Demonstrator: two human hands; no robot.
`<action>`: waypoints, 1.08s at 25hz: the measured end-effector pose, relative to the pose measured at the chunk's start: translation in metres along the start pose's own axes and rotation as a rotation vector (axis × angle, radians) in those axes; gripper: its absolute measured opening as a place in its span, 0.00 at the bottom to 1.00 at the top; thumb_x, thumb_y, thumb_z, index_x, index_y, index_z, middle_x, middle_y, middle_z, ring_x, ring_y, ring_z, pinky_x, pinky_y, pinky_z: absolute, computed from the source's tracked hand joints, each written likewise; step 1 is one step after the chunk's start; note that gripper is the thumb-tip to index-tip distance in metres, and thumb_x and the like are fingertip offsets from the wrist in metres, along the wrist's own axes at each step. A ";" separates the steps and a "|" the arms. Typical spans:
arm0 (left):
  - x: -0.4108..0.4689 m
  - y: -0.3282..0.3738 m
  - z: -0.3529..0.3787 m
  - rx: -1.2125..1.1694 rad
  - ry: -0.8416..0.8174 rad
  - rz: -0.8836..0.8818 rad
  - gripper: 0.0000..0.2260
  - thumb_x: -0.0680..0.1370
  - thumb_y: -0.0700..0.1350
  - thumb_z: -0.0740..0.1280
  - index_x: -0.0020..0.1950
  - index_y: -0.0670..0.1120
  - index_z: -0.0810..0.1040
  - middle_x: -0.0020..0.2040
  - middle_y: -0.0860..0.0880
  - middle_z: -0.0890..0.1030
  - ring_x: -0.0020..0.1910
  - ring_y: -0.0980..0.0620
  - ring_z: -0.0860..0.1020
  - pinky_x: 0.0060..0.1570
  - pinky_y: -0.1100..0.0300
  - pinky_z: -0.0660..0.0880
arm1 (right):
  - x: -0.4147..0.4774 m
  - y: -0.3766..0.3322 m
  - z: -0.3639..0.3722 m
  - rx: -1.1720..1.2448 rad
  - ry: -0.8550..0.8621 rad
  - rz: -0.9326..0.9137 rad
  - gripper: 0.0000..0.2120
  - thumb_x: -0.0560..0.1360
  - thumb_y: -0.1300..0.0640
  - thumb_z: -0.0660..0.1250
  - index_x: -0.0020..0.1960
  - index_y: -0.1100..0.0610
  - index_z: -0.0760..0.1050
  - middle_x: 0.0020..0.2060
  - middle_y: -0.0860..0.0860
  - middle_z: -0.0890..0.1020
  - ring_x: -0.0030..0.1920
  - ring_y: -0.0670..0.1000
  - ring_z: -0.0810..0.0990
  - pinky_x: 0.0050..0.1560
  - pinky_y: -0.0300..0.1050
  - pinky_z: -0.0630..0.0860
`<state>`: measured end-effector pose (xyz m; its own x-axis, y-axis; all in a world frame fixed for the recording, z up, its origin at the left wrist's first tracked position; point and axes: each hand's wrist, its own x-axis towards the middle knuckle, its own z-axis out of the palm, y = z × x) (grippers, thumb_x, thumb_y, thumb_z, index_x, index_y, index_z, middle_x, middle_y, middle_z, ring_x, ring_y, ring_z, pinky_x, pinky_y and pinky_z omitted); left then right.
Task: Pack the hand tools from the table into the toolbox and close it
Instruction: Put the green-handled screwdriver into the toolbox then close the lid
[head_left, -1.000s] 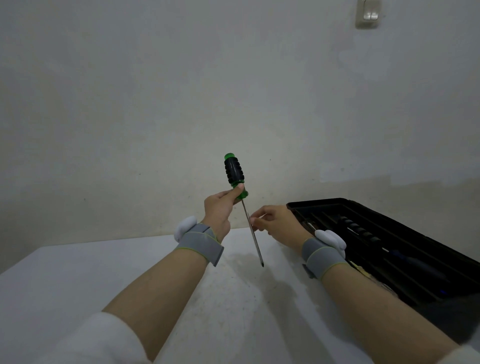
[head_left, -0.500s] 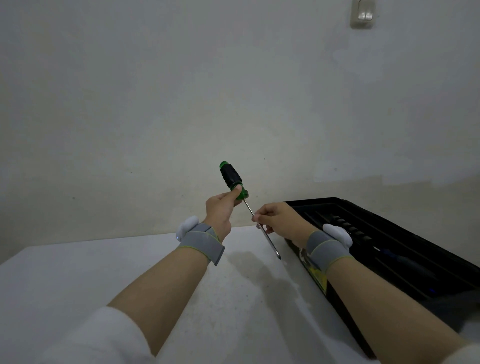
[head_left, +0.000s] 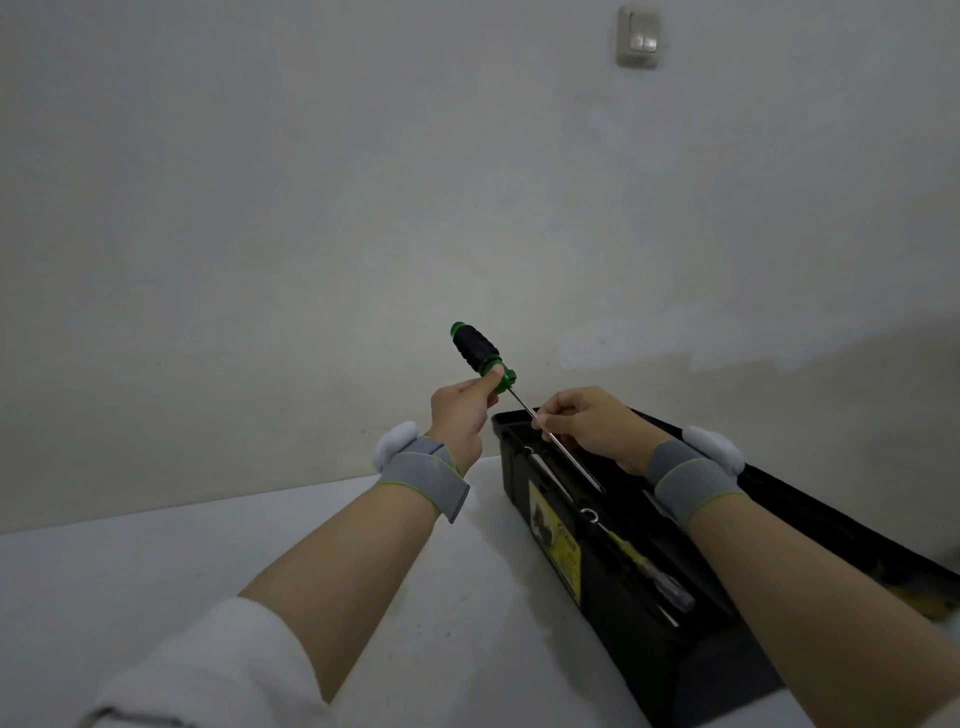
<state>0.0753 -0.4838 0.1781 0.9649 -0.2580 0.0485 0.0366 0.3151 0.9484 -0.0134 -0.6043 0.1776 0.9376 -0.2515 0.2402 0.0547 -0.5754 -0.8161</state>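
A green and black screwdriver (head_left: 477, 352) is held in the air, handle up and to the left, shaft slanting down to the right over the open black toolbox (head_left: 618, 582). My left hand (head_left: 464, 415) pinches the green collar at the base of the handle. My right hand (head_left: 587, 422) pinches the metal shaft partway down. The shaft tip hangs just above the toolbox's inside. Several tools lie in the toolbox, among them one with a yellow handle (head_left: 631, 553).
The white table (head_left: 156, 587) runs to the left and front of the toolbox, with a plain wall behind. A yellow label (head_left: 553, 540) is on the toolbox's left side. A light switch (head_left: 638, 39) sits high on the wall.
Both hands carried the screwdriver to the right, from above the table to above the toolbox. The shaft tilted from nearly upright to a flatter slant. The view shifted right.
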 end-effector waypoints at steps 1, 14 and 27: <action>0.002 -0.003 0.010 -0.009 -0.004 -0.010 0.17 0.72 0.44 0.72 0.56 0.35 0.77 0.46 0.44 0.80 0.48 0.48 0.77 0.56 0.55 0.72 | 0.000 0.006 -0.008 -0.011 0.005 0.004 0.09 0.76 0.59 0.65 0.37 0.54 0.76 0.43 0.58 0.82 0.40 0.50 0.75 0.38 0.34 0.71; 0.037 -0.056 0.100 0.226 -0.251 0.004 0.22 0.75 0.46 0.69 0.66 0.40 0.70 0.60 0.44 0.76 0.55 0.46 0.75 0.54 0.56 0.68 | 0.008 0.077 -0.089 -0.256 0.078 0.078 0.05 0.75 0.61 0.65 0.46 0.62 0.79 0.32 0.49 0.80 0.37 0.48 0.76 0.42 0.39 0.70; 0.063 -0.084 0.119 0.334 -0.282 -0.005 0.32 0.71 0.45 0.73 0.70 0.40 0.64 0.62 0.41 0.76 0.59 0.42 0.75 0.57 0.53 0.72 | 0.018 0.114 -0.090 -0.478 0.063 0.138 0.02 0.75 0.56 0.66 0.43 0.52 0.76 0.32 0.43 0.77 0.38 0.46 0.74 0.53 0.47 0.69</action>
<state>0.1022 -0.6358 0.1386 0.8545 -0.5127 0.0837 -0.0900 0.0126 0.9959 -0.0212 -0.7444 0.1366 0.9015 -0.3883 0.1909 -0.2454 -0.8221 -0.5137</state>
